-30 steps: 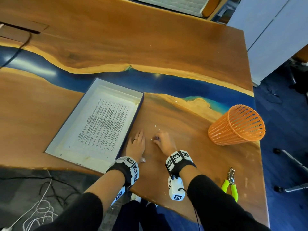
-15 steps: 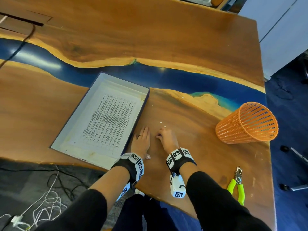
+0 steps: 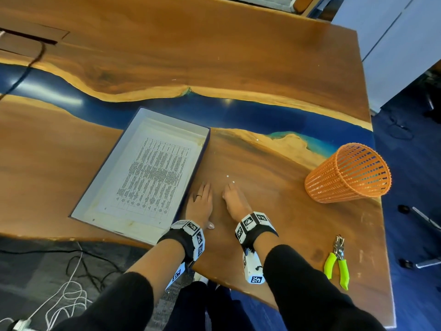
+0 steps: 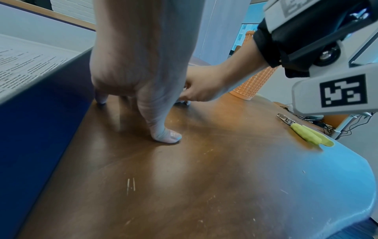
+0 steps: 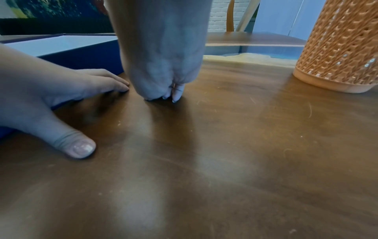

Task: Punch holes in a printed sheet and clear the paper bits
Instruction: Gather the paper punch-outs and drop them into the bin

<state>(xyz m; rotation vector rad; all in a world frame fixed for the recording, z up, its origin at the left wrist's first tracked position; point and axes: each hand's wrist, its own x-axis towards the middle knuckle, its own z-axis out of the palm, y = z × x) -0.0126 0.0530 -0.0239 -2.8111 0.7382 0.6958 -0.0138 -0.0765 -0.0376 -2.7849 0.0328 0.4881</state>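
My right hand (image 3: 235,203) has fingertips bunched on the table (image 3: 274,211) (whether they pinch a paper bit, I cannot tell); two bits (image 3: 233,181) lie just beyond. My left hand (image 3: 200,206) rests flat beside the tray (image 3: 105,177), the printed sheet (image 3: 152,175) lengthwise away from me, text unreadable.

Sitting on 1 table (image 3: 262,56) are 1 box (image 3: 100,185) holding 1 printed sheet (image 3: 152,177), 1 orange basket (image 3: 348,174), 1 hole punch (image 3: 337,261) with green handles, and 2 visible paper bits (image 3: 227,176). 2 hands are resting on the wood: 1 left hand (image 3: 200,206), 1 right hand (image 3: 235,203).
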